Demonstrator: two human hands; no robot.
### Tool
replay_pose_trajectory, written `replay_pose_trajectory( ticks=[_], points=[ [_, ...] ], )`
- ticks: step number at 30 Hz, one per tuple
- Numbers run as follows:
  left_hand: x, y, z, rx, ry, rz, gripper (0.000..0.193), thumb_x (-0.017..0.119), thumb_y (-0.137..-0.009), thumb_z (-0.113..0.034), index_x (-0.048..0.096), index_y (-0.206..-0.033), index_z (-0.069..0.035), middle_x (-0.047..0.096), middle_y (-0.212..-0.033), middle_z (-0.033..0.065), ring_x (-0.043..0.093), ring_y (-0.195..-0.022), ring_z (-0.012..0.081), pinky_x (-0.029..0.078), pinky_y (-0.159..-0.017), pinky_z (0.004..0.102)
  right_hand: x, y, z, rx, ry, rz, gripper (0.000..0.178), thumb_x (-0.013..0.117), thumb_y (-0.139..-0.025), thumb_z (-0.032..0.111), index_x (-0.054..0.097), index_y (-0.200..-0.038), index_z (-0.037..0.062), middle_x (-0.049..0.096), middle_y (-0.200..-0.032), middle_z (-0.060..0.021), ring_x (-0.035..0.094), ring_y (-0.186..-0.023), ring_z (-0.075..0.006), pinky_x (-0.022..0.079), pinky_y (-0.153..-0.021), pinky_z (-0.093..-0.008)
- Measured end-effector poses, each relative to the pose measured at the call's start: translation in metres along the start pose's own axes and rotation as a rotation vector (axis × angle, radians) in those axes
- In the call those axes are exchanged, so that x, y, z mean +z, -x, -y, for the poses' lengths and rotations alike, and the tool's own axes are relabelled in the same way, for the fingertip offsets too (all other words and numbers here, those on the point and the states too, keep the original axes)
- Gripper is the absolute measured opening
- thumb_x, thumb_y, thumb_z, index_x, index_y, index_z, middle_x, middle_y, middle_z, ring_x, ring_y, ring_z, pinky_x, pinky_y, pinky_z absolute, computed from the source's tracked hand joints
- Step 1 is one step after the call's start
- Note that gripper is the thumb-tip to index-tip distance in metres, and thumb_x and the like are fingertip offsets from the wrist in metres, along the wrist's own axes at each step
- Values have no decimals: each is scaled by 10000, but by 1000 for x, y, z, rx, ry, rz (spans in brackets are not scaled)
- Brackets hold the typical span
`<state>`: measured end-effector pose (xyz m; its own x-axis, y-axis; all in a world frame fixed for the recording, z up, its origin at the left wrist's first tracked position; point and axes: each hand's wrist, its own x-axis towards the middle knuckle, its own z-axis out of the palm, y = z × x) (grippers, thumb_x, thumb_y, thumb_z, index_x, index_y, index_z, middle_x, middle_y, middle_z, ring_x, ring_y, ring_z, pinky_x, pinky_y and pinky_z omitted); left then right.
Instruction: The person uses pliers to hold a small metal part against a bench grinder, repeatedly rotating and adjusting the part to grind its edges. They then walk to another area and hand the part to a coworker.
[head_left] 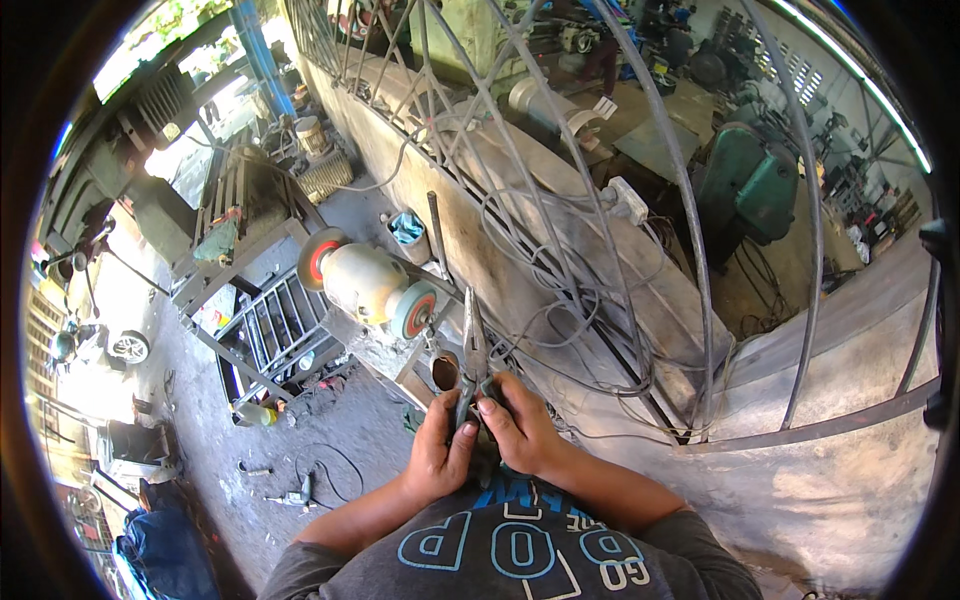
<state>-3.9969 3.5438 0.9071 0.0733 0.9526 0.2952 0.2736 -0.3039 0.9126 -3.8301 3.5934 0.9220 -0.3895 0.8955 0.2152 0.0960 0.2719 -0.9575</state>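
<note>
Both my hands hold one pair of long-nose pliers (474, 352), its jaws pointing away from me. My left hand (440, 450) is closed round the left handle, the thumb lying along it. Round the right handle my right hand (518, 425) is closed too, its thumb toward the left one. Just left of the pliers' joint shows a round, hollow, rust-brown opening (446, 371); its kind I cannot make out. Beyond it stands a bench grinder (362, 282) with a wheel at each end; its nearer grinding wheel (413, 309) lies past the left side of the pliers.
A low wall (640, 330) with bent metal bars and loose cables runs along the right. Behind the grinder is a bucket (408, 232). A metal frame (285, 325) stands at left; a power tool (296, 494) with its cord lies on the floor. Beyond the wall is a green machine (745, 185).
</note>
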Motion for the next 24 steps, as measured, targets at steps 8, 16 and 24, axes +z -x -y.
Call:
replay_pose_trajectory(
  ticks=[8, 16, 24],
  points=[
    [-8, -7, 5, 46, -144, 144, 449, 633, -934, -108, 478, -1331, 33, 651, -1132, 250, 660, -1007, 423, 535, -881, 441, 1, 3, -31, 117, -627, 341, 617, 642, -980, 276, 382, -1491, 47, 478, -1450, -154, 444, -1337, -232, 321, -1132, -389],
    [-73, 21, 64, -228, -392, -180, 244, 758, -864, -253, 713, -969, -38, 692, -875, 161, 683, -825, 346, 546, -722, 402, -12, 29, -53, 411, -879, 91, 309, 627, -926, 168, 533, -1208, 82, 609, -1181, -174, 641, -1049, -374, 535, -894, -529],
    [-139, 16, 162, -573, -475, -417, 249, 715, -865, -258, 719, -926, -17, 693, -795, 173, 674, -756, 355, 527, -709, 416, -27, 32, -53, 519, -857, -146, 296, 614, -856, 218, 538, -1127, 125, 574, -943, -102, 606, -816, -287, 523, -712, -472]
  ],
)
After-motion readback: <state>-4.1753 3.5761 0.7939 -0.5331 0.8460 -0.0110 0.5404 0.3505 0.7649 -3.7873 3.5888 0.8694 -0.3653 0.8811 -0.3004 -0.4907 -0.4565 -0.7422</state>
